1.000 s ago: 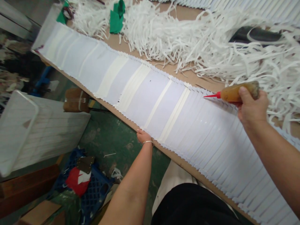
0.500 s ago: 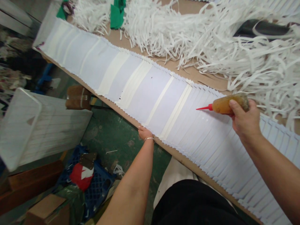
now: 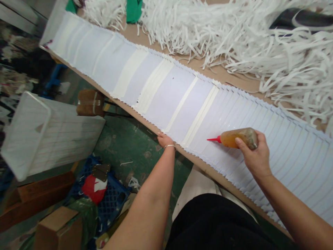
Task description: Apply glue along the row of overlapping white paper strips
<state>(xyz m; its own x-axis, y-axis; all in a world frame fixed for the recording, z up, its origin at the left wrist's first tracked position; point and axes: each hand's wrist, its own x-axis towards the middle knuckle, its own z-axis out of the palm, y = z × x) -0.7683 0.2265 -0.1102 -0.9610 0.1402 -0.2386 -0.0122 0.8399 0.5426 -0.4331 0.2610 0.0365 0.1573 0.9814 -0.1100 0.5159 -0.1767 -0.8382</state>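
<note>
My right hand [image 3: 252, 154] grips a squeeze bottle of amber glue [image 3: 238, 138], whose red nozzle [image 3: 213, 139] points left, just above a long band of overlapping white paper strips [image 3: 260, 139]. A wet sheen of glue [image 3: 226, 119] shows on the paper beyond the nozzle. Several cream bands [image 3: 153, 86] cross the paper further left. My left hand [image 3: 165, 140], with a thin bracelet on its wrist, rests on the paper's scalloped near edge at the board's rim.
Shredded white paper strips [image 3: 208, 45] lie heaped on the brown board [image 3: 221, 74] beyond the band, with green cloth [image 3: 134, 10] among them. Below the rim are a white plastic bin [image 3: 26, 135], a blue crate [image 3: 111, 198], and a cardboard box [image 3: 57, 229] on a green floor.
My right hand and the glue bottle have moved down and left, from the paper's far side towards its near side. The nozzle now points left. My left hand stays at the rim.
</note>
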